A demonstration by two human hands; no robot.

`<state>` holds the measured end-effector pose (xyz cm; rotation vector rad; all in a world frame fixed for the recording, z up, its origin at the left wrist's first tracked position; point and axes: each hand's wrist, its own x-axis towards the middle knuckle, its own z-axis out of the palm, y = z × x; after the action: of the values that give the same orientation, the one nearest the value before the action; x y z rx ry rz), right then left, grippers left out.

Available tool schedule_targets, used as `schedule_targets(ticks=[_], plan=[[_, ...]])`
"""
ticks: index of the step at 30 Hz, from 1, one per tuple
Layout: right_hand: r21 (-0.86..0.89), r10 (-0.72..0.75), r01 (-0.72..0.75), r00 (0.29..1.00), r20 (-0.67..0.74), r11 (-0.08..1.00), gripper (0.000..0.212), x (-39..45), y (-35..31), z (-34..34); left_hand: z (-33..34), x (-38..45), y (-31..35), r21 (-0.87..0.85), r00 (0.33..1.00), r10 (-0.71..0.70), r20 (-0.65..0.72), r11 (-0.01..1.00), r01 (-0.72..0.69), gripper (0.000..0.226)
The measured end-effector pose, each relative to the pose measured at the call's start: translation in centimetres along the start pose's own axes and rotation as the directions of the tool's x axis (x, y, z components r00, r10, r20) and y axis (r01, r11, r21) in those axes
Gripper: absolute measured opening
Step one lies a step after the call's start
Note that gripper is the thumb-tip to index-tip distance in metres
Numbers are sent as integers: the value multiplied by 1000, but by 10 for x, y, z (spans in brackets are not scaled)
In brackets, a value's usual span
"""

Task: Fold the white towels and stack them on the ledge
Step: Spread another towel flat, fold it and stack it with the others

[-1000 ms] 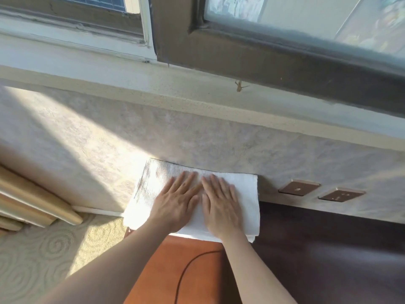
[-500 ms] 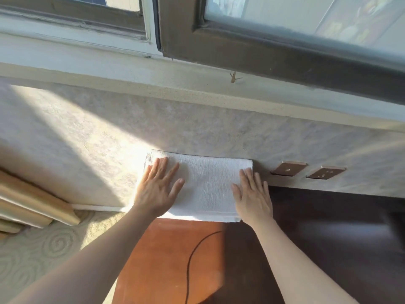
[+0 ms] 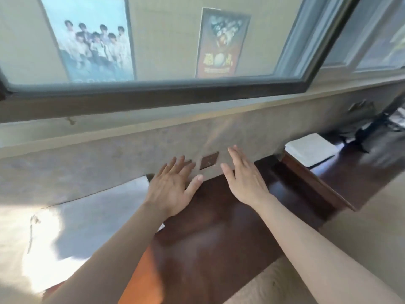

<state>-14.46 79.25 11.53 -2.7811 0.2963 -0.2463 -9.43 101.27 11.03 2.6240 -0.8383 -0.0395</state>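
A grey stone-look wall [image 3: 109, 163] runs across the view under a dark window frame [image 3: 153, 93], its top edge capped by a pale sill [image 3: 32, 132]. Below it the dark wooden ledge [image 3: 219, 227] stretches from lower centre toward the right, its front edge meeting beige carpet [image 3: 274, 286]; the stretch of wood under and between the arms is bare and glossy. At the lower left lies the white towel [image 3: 87, 227], blurred and washed out by sunlight, its right edge passing under the left forearm. Well apart, far right, a stack of folded white towels [image 3: 311, 150] sits at the end of a raised wooden edge [image 3: 317, 183]. The left hand [image 3: 173, 189] hovers with fingers straight and slightly spread, thumb out, just past the towel's right edge and holding nothing. The right hand [image 3: 245, 178] is beside it, fingers straight and close together, also empty. Between their fingertips a brown wall socket [image 3: 208, 160] sits in the wall.
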Motion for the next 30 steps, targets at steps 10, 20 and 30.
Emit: schedule_targets(ticks=[10,20,30], plan=[[-18,161,-165,978,-130,986,64,-99,237,-137,75,68,269,74,969,249,0,966,-248,96],[11,298,-301,938,-178,954,63,-131,399,-208,127,141,441,153,906,418,71,893,-424,92],[-82,332,-340,938,-96,937,66,-50,526,-226,215,282,500,148,907,402,127,896,-418,82]])
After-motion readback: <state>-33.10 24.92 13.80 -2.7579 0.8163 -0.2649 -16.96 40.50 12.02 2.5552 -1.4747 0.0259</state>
